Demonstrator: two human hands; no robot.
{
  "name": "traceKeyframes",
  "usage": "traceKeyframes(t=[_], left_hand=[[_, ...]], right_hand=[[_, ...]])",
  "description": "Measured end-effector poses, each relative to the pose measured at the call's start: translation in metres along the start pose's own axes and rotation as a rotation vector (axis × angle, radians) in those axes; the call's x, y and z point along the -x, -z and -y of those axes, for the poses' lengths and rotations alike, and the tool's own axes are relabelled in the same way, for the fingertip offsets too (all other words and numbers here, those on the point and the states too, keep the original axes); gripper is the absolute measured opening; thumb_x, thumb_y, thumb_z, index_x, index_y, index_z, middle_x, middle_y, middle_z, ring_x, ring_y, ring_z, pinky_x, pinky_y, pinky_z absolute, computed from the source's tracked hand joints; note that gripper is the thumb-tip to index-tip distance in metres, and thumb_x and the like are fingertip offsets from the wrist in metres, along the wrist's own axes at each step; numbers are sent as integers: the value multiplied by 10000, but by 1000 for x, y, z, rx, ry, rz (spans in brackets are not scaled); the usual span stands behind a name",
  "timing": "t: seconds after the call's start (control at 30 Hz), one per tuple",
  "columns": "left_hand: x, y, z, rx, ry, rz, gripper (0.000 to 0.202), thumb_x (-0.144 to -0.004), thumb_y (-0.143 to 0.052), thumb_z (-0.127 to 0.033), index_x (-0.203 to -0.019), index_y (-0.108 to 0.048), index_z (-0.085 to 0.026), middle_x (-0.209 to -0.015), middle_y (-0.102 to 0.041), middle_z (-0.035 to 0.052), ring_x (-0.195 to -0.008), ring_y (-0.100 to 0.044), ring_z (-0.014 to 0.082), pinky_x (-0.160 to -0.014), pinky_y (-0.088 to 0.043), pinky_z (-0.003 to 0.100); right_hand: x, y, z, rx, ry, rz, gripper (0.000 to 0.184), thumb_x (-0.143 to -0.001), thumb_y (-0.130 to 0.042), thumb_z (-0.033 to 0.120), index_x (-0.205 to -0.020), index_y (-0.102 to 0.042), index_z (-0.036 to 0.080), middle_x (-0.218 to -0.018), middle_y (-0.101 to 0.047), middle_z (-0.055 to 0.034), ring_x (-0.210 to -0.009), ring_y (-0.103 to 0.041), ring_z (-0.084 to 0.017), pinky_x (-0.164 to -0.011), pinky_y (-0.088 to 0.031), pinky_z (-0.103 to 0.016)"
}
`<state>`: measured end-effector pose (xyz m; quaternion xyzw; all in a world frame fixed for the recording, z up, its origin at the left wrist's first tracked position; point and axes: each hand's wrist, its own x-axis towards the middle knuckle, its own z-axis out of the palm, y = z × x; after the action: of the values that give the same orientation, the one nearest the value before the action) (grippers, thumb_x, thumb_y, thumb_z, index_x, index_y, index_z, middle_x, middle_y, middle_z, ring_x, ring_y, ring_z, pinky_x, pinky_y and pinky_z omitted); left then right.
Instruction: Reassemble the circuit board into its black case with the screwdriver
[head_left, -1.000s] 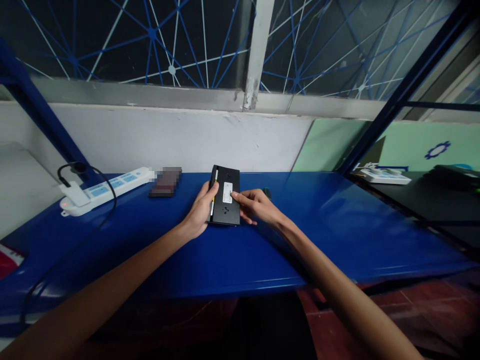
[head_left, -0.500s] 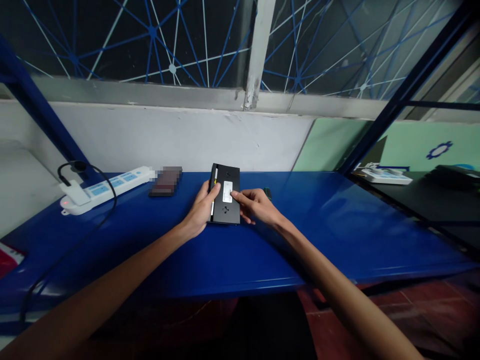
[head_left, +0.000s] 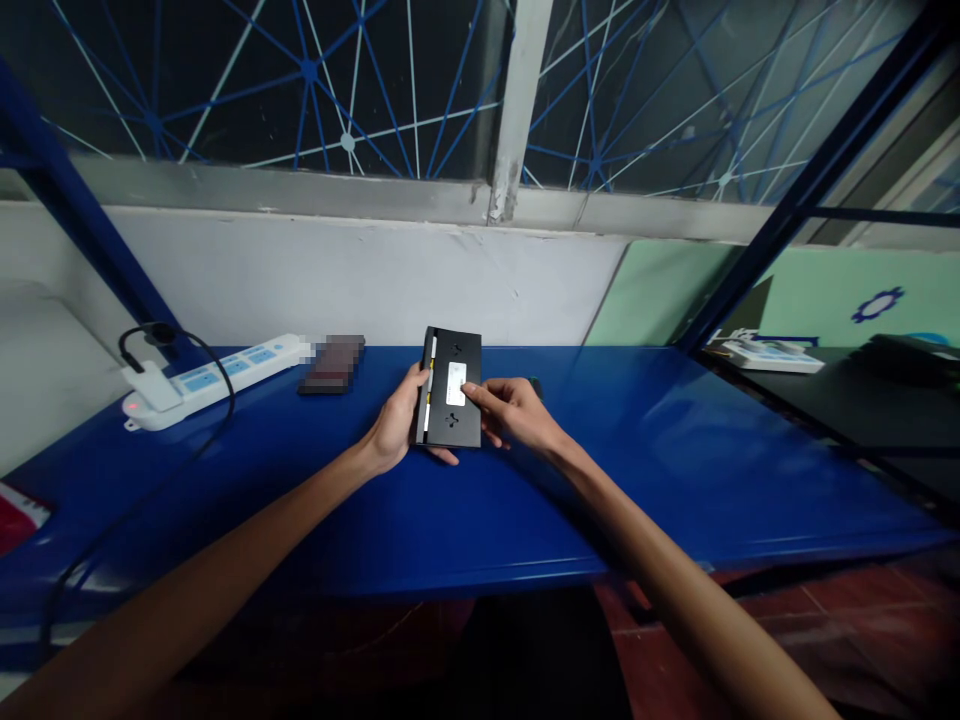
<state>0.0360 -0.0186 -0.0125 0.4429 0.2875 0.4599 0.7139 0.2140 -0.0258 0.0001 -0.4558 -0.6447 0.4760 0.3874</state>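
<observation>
A flat black box (head_left: 466,425), which looks like a network switch, is held up over the blue table with its underside towards me. That face carries a white label and cross-shaped mounting holes; white and yellow parts line its left edge. My left hand (head_left: 394,420) grips the left side, thumb along the edge and fingertips showing below the bottom. At the right edge my right hand (head_left: 517,410) pinches the box, its thumb on the label and its other fingers partly hidden. Just behind that hand a small dark green thing (head_left: 535,386) peeks out, too covered to name.
A white power strip (head_left: 236,373) with a plug and black cable (head_left: 187,455) lies on the left of the blue table (head_left: 660,470). Beside it is a blurred-out dark rectangular item (head_left: 332,365). A white device (head_left: 772,354) rests on the dark table at right. Blue posts frame both sides.
My left thumb has slid from the face of the box back to its left edge, and left fingertips now show below it. The right hand keeps its hold.
</observation>
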Motion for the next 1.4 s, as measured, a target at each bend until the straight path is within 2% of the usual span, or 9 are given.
traceKeyframes(t=[0.27, 0.53, 0.77, 0.87, 0.93, 1.07, 1.13, 1.3, 1.4], left_hand=[[-1, 1, 1, -50, -25, -40, 392, -899, -487, -399, -1264, -473, -257, -914, -662, 98, -673, -686, 260, -406, -568, 319], [1, -1, -3, -61, -22, -15, 348, -897, -502, -383, -1212, -511, -235, -944, -646, 114, -646, -678, 267, -395, -576, 387], [1, 0, -1, -59, -8, 23, 420, -887, -562, -383, -1286, -485, -275, -1056, -633, 139, -785, -681, 313, -482, -600, 413], [1, 0, -1, -68, -24, 21, 441, -892, -565, -375, -1315, -470, -293, -1101, -626, 139, -819, -679, 319, -500, -603, 418], [2, 1, -1, -75, -36, 29, 457, -892, -571, -368, -1332, -459, -313, -1131, -620, 135, -829, -678, 315, -507, -604, 420], [2, 1, 1, -128, -52, 29, 509, -888, -580, -368, -1370, -419, -343, -1197, -595, 132, -833, -676, 298, -513, -607, 395], [3, 1, 2, -161, -59, 28, 531, -887, -580, -378, -1384, -397, -344, -1198, -591, 137, -828, -676, 292, -506, -605, 369], [3, 1, 6, -224, -45, 2, 557, -862, -597, -420, -1367, -399, -293, -1008, -632, 122, -693, -685, 265, -404, -581, 327], [4, 2, 5, -304, -88, -5, 564, -804, -679, -412, -1294, -446, -257, -932, -605, 81, -609, -673, 231, -340, -557, 300]], right_hand=[[1, 2, -1, 11, 35, 36, 451, -821, -588, 569, -587, -473, 200, -397, -507, 27, -291, -415, -75, -301, -287, -218], [0, 4, -3, 32, 54, 34, 454, -831, -564, 578, -599, -476, 198, -405, -499, 33, -294, -414, -75, -303, -275, -218], [3, 3, 1, 63, 61, -13, 437, -821, -587, 544, -582, -459, 202, -423, -497, 33, -303, -439, -83, -318, -288, -225], [3, 5, 0, 151, 87, -27, 441, -850, -537, 553, -590, -456, 207, -414, -488, 30, -319, -455, -96, -345, -297, -236], [3, 6, -1, 287, 147, -55, 447, -880, -495, 543, -586, -445, 210, -429, -487, 22, -357, -462, -101, -390, -305, -247], [0, 8, -8, 631, 338, -123, 491, -935, -425, 485, -534, -314, 223, -460, -389, 25, -424, -347, -92, -473, -238, -280], [-1, 9, -11, 730, 384, -146, 482, -952, -396, 464, -550, -272, 227, -472, -330, 33, -437, -293, -96, -493, -205, -293], [1, 6, -15, 808, 419, -183, 415, -981, -320, 415, -613, -319, 222, -496, -337, 33, -439, -311, -103, -512, -197, -293], [3, 3, -12, 720, 454, -166, 409, -982, -319, 405, -622, -359, 215, -503, -370, 34, -446, -339, -99, -508, -228, -280]])
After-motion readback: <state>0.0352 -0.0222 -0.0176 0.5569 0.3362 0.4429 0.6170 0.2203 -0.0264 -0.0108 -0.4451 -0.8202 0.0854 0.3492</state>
